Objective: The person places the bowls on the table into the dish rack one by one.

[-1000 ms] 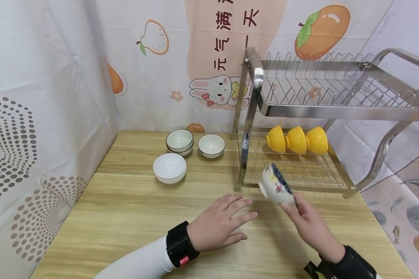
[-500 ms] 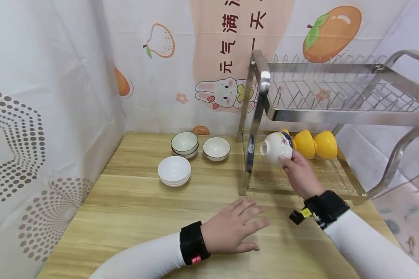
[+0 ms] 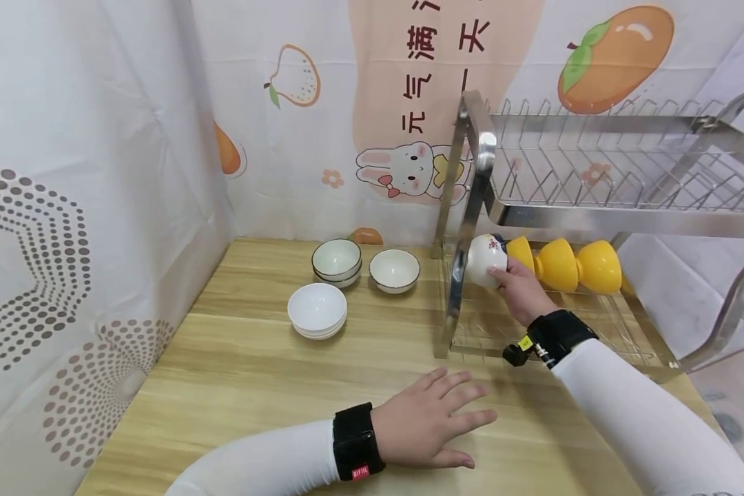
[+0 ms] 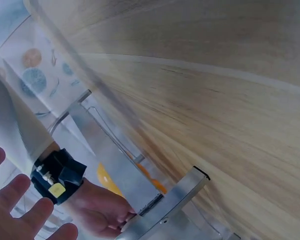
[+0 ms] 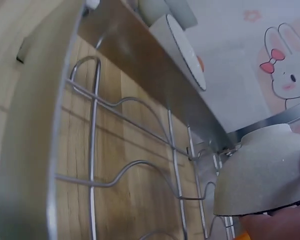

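Gripping a white rounded bowl with small painted flowers and a dark blue inner band, the right hand reaches, in the head view, into the lower tier of a two-tier silvery metal dish rack, its thumb and fingers clamped on the bowl near the rim. The bowl lies turned on its side, partly behind the rack's left front post, its mouth toward a row of three yellow rounded bowls, likewise tipped sideways; whether it touches the wires I cannot tell. The left hand is held over the pale wood-grain table, back upward, fingers straight and spread apart. Farther left stand a stack of plain white bowls, a stack of pale dark-rimmed bowls and a single white dark-rimmed bowl. From the left wrist, the left hand's spread fingertips edge in at the lower left, and the right hand shows beyond the rack's metal bars (the flowered bowl is mostly hidden there). From the right wrist, the gripped bowl appears at the lower right, fingers along its rim and outer wall, beside the rack's looped wires and flat metal side rail.
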Demonstrator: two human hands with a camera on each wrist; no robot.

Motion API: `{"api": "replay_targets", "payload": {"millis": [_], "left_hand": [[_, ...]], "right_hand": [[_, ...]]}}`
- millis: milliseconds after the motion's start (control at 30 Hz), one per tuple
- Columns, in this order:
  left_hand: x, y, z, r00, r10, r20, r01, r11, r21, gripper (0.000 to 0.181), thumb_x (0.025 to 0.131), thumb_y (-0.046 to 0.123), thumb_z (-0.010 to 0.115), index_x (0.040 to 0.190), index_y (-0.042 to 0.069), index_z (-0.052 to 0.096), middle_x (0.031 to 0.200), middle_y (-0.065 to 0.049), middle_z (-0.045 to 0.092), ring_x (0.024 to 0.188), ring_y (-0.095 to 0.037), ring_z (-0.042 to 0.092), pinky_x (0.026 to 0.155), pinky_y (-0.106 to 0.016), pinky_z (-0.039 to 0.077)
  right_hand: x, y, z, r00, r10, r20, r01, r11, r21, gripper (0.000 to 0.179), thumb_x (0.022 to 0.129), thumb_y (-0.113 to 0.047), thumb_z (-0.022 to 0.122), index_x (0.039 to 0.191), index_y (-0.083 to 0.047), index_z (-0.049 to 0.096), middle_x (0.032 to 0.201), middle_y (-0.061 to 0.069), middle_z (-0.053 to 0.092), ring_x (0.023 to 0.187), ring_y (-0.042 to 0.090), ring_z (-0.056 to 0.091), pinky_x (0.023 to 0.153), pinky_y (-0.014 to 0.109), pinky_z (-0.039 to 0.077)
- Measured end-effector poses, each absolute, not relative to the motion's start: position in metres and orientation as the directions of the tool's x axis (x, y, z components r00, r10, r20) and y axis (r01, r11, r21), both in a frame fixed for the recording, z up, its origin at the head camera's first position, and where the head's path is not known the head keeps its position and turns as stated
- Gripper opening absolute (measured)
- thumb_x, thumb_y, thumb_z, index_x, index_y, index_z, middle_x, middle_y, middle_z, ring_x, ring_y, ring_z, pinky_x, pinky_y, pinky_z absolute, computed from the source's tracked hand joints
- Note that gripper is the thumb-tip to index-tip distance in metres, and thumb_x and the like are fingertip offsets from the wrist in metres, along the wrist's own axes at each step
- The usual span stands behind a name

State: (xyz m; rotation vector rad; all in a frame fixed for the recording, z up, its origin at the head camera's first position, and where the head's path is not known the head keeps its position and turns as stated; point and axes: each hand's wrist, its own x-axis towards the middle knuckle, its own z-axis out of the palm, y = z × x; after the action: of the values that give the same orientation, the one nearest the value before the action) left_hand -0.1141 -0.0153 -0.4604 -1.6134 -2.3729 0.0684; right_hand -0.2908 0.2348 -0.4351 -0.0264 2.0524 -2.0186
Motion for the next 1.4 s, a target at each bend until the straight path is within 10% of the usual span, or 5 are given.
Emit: {"api": "replay_targets", "payload": {"millis": [1400], "left_hand": [[-0.115,-0.022,-0.462,-0.446,0.878,0.174,0.877,0.467,-0.108,0.069,0.096,0.07,0.037,0.152,0.03,0.039,0.156,-0.001,0.031,0.146,-0.023,0.023,0.117,-0.046,0.026]], "right_hand": [[-0.285,0.233,-0.427,-0.957,-0.134,-0.256,0.212,0.278,-0.937,0.068,0.107,-0.029,0.039,0.156,0.005,0.006,0.16,0.027,0.011,0.141,0.04,0.019,0.117,0.056,0.018]]}}
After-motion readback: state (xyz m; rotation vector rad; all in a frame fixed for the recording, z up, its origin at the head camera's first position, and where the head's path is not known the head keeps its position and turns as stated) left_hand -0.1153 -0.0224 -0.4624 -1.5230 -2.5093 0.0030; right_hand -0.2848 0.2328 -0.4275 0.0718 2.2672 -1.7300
